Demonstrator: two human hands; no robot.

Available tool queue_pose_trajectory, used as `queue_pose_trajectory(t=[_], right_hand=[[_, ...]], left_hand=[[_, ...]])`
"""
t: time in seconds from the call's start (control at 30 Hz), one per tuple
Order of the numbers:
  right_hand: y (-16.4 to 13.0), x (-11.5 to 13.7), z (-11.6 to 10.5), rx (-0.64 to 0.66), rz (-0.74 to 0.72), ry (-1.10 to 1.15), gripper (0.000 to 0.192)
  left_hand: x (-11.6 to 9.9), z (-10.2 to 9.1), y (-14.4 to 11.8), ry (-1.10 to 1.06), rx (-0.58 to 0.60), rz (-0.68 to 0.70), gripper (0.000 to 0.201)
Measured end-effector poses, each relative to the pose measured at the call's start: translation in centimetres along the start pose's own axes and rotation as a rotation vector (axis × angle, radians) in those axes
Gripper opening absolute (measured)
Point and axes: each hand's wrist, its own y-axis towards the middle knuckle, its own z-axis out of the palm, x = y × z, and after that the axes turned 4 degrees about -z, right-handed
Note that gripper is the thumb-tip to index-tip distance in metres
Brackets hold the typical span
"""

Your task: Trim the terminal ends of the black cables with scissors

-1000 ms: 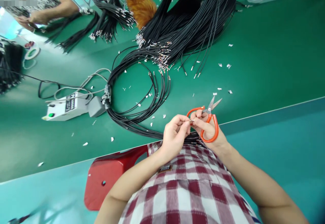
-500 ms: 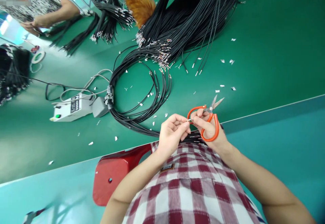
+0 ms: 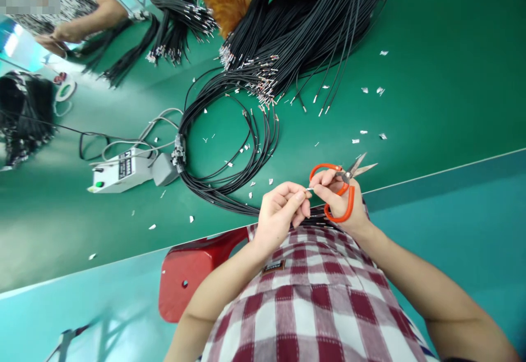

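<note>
Black cables are laid in a loose coil (image 3: 203, 189) on the green table (image 3: 444, 77); to the right of this coil, over the table's near edge, two hands are held close together. A thin pale tip (image 3: 309, 189) is pinched between the thumb and forefinger of the left hand (image 3: 279, 211), whose other fingers are curled in; whether the tip belongs to a cable cannot be told. Orange-handled scissors (image 3: 347, 177) are carried in the right hand (image 3: 343, 200) — the handles are hooked about the loosely bent hand, and the blades are parted and pointed away from the coil. The right fingertips are brought up to the same tip, though whether it is also gripped there is too small to tell.

Just left of the coil, a grey block (image 3: 165, 170) is set against a white box (image 3: 123, 173) with a green button (image 3: 99, 184). On the coil's far side, a large heap of black cables (image 3: 312, 33) is spread, with a brown fluffy object (image 3: 226, 3) lodged beside it. White scraps (image 3: 355, 141) are scattered inside the coil and to its right. Nearer than the coil, past the table edge, a red stool (image 3: 184, 274) is seen.
</note>
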Motion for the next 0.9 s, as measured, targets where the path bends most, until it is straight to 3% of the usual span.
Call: queue_pose_trajectory(t=[0.13,0.23,0.37,0.5,0.7,0.9], right_hand=[[0.4,0.5,-0.1,-0.001,-0.009,-0.054,0.029],[0.8,2.1,-1.0,0.059,0.047,-0.214,0.032],[0.7,4.6,-2.7,0.296,0.152,-0.749,0.034],[0.4,5.9,-3.0,0.487,0.112,-1.167,0.038],[1.5,7.1,-1.4,0.597,0.222,-1.214,0.048],[2.8,7.5,-1.1,0.686,0.323,-1.114,0.056]], left_hand=[[-0.1,0.0,0.0,-0.001,0.006,0.001,0.026],[-0.4,0.0,0.0,0.008,-0.075,0.015,0.027],[-0.7,0.1,0.2,-0.011,-0.148,0.088,0.028],[-0.8,0.3,0.4,-0.008,-0.150,0.109,0.031],[-1.1,0.6,0.2,0.035,-0.166,0.040,0.038],[-1.2,0.6,0.2,0.026,-0.160,0.047,0.037]])
